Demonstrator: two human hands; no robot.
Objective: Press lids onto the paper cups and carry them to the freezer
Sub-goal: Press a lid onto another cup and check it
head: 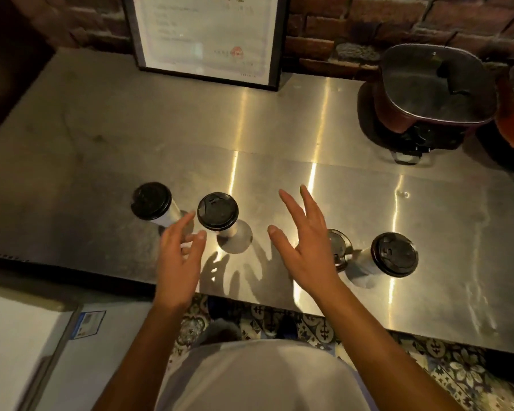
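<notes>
1. L hand (180, 256): held out in front of the body, bare forearm running up from bottom centre-left. Fingers (187, 219) loosely spread & a bit curled, thumb apart from them; nothing in its grasp.
2. R hand (304, 244): also out front, further fwd than the L, back of hand facing the camera. Fingers (293, 203) splayed wide & nearly straight, thumb stuck out to the left; empty.
3. Both forearms bare, angled inward toward each other; hands apart, not touching.
</notes>
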